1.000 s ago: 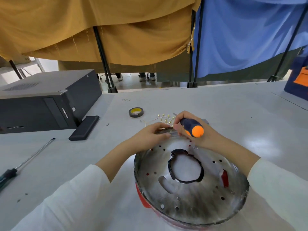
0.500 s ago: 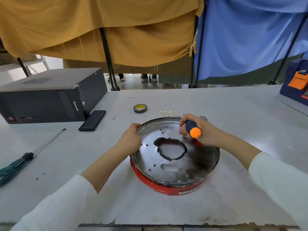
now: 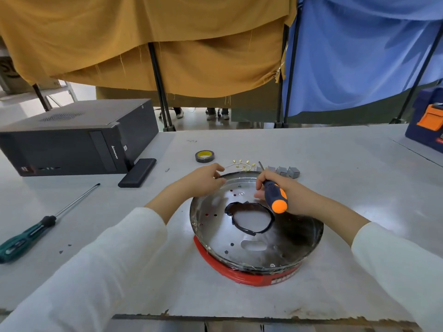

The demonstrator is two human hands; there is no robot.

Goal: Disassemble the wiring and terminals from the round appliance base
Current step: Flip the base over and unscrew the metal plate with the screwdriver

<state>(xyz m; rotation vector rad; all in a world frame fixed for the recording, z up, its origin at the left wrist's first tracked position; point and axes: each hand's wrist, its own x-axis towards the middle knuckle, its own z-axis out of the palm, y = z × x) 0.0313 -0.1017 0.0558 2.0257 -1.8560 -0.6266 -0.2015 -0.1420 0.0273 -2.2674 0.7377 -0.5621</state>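
round appliance base (image 3: 261, 238) sat mid-table, apparently mostly stripped: brass terminals (image 3: 242, 164) lay behind it. left hand (image 3: 203, 180) pinched its far rim; right hand (image 3: 285, 195) clutched a screwdriver (image 3: 275, 195).

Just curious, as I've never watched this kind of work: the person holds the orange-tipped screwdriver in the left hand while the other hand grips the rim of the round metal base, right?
Not quite. In the head view the orange-tipped screwdriver is in the right hand; the left hand grips the rim of the round metal base.
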